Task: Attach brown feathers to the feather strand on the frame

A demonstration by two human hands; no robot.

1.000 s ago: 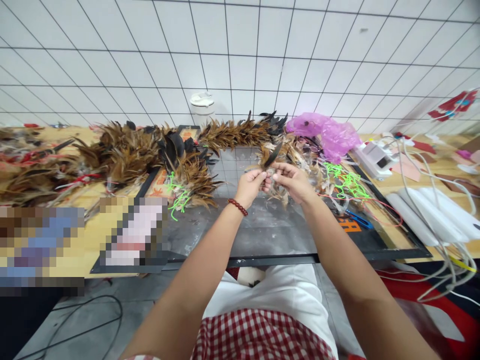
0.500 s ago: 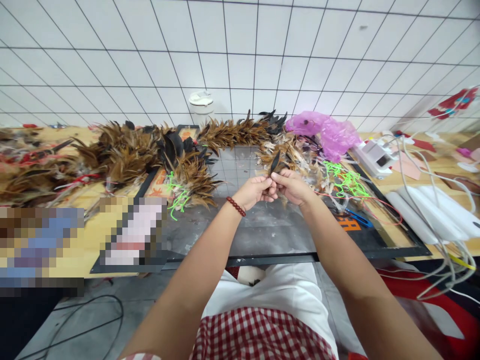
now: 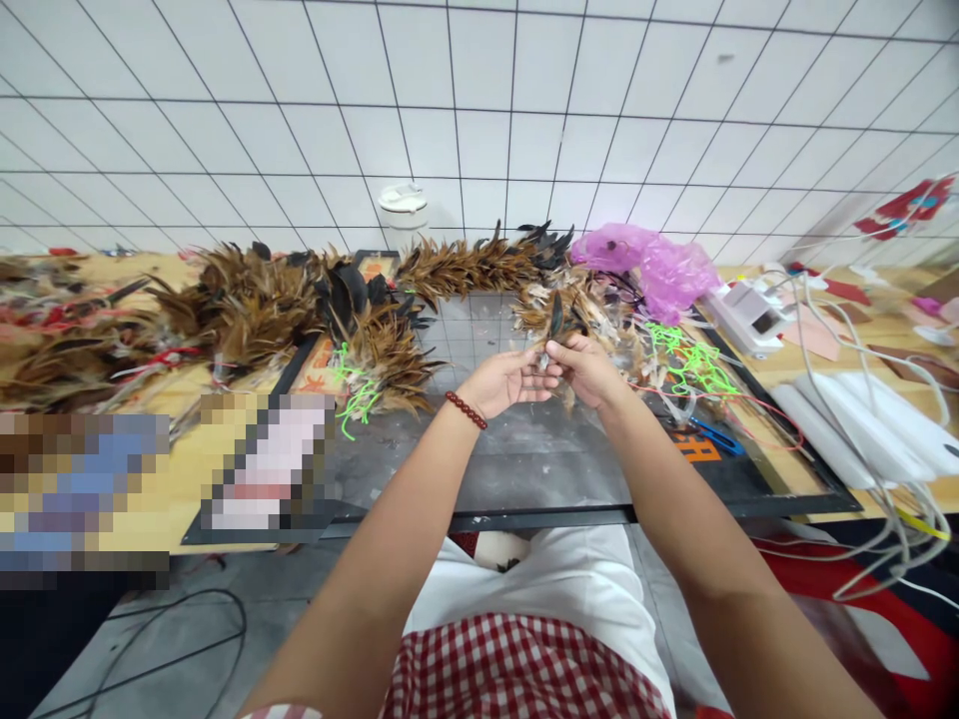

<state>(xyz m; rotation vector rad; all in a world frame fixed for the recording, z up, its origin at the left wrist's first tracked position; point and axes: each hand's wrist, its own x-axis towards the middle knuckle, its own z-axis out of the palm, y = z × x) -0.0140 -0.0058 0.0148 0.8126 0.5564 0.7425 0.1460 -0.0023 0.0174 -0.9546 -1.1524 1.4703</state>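
A dark feather (image 3: pixel 555 316) stands upright above my right hand (image 3: pixel 588 369), whose thumb and fingers pinch it at its lower end. My left hand (image 3: pixel 505 384), with a red-brown bead bracelet, meets the right one from the left. Its palm is turned up and its fingers are stretched out under the feather's base; the contact there is partly hidden. Just behind my hands lies a loose pile of brown and pale feathers (image 3: pixel 588 300). Left of them is a brown feather bunch (image 3: pixel 390 350) with bright green ties (image 3: pixel 358 399).
A long row of brown feathers (image 3: pixel 465 268) lies along the back. A pink plastic bag (image 3: pixel 648 265), green ties (image 3: pixel 693 361) and blue-handled scissors (image 3: pixel 715 436) are on the right, near a white device (image 3: pixel 749 315) and cables. A white lidded cup (image 3: pixel 403 205) stands by the tiled wall.
My left hand's fingers have opened from a pinch and stretched out. My right hand keeps hold of the feather, which has shifted slightly to the right.
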